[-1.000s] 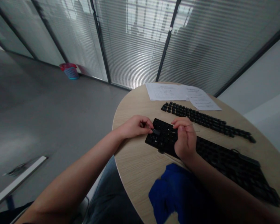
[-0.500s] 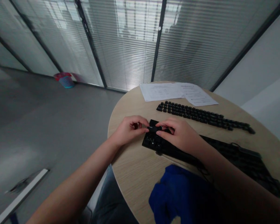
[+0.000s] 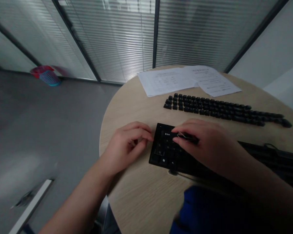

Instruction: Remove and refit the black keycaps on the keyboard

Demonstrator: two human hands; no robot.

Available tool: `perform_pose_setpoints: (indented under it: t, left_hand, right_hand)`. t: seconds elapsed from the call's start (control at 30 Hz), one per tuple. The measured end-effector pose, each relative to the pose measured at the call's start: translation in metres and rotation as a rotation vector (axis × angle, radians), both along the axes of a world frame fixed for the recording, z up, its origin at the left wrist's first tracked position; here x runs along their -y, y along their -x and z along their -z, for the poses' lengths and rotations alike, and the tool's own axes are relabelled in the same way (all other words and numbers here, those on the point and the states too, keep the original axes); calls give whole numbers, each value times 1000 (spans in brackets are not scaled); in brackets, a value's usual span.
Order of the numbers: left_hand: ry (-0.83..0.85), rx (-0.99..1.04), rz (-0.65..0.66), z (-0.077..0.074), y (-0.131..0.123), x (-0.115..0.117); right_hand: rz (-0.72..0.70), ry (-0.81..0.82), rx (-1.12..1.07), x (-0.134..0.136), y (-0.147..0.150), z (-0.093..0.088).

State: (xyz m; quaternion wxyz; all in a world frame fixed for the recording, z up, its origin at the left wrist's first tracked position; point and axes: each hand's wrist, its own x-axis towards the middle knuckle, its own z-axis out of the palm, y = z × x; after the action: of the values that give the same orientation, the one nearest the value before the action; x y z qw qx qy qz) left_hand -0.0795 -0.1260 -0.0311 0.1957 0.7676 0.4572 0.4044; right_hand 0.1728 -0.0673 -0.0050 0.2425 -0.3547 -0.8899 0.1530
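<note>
A black keyboard (image 3: 161,149) lies near the table's left side, part of it under my right hand and forearm. A keycap marked Shift (image 3: 167,134) sits near its left end. My right hand (image 3: 200,136) is closed on a wire keycap puller (image 3: 185,136), its wire end just right of that keycap. My left hand (image 3: 129,146) rests on the table at the keyboard's left edge. Its fingers are bent and slightly apart, with nothing seen between them. Whether its fingertips touch the keyboard I cannot tell.
Rows of loose black keycaps (image 3: 210,105) lie behind the keyboard. Printed sheets (image 3: 168,79) sit at the table's far edge. A second black keyboard (image 3: 278,152) is to the right, and blue cloth (image 3: 197,208) in front. A basket (image 3: 48,76) stands on the floor.
My left hand has drawn back leftward from the keycap to the keyboard's edge. My right hand has shifted slightly right, uncovering the Shift keycap. The view has tilted down and come closer.
</note>
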Motion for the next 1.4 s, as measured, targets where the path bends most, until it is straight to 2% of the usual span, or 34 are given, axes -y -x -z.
perform_pose_setpoints:
  t: [0.17, 0.4, 0.53, 0.67, 0.77, 0.97, 1.13, 1.27, 1.4]
  left_hand:
    - [132, -173, 137, 4, 5, -3]
    - [138, -176, 176, 4, 6, -5]
    - [122, -198, 195, 6, 7, -5]
    - [109, -169, 203, 9, 7, -7]
    - [97, -131, 180, 10, 8, -8]
    - [76, -80, 115, 11, 11, -8]
    - [86, -55, 38, 11, 11, -9]
    - [95, -33, -16, 13, 12, -9]
    - [100, -23, -17, 16, 12, -9]
  right_hand:
    - [47, 8, 38, -11, -13, -1]
    - [69, 15, 105, -14, -17, -1]
    - [86, -34, 167, -24, -25, -1]
    - [221, -133, 211, -41, -41, -1]
    - [310, -130, 230, -53, -46, 1]
    - [308, -15, 352, -74, -13, 14]
    - [273, 68, 438, -91, 21, 14]
    - [272, 82, 441, -93, 34, 16]
    - [271, 57, 434, -90, 39, 19]
